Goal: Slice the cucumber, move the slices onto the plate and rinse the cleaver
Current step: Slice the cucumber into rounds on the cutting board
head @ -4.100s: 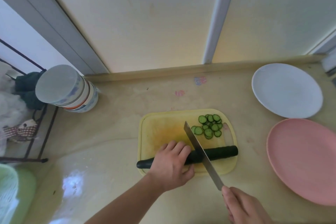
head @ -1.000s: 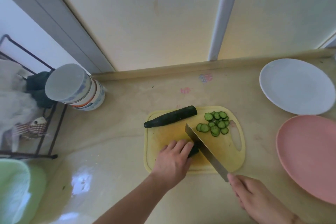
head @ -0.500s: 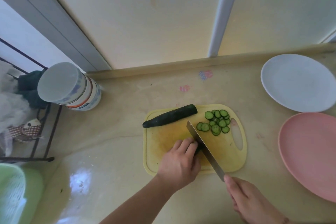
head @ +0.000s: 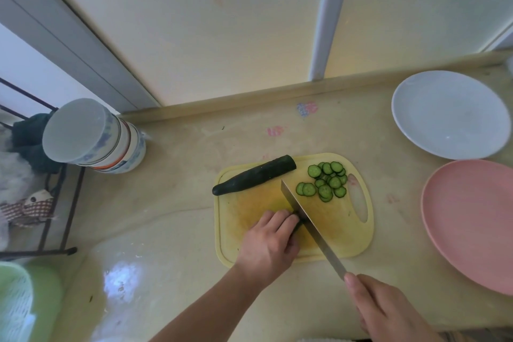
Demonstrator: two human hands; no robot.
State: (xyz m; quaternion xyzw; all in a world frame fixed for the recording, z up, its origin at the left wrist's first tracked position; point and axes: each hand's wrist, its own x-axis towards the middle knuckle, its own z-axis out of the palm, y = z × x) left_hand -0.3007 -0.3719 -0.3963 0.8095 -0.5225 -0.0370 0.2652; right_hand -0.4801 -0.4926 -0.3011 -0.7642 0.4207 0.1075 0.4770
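A short cucumber piece (head: 297, 223) is being held down on the yellow cutting board (head: 341, 233) by curled fingers of the left hand (head: 270, 244); the cleaver (head: 311, 226) is being gripped by the right hand (head: 388, 311), blade against the piece; slices (head: 324, 182) are lying at the board's far right, the longer cucumber half (head: 254, 175) at its far edge

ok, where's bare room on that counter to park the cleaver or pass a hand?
Free: bare counter between the bowl stack and the cutting board, and the strip behind the board up to the wall ledge. Crowded: the board, with both hands, the cleaver, the cucumber half and the slices; two plates fill the right.
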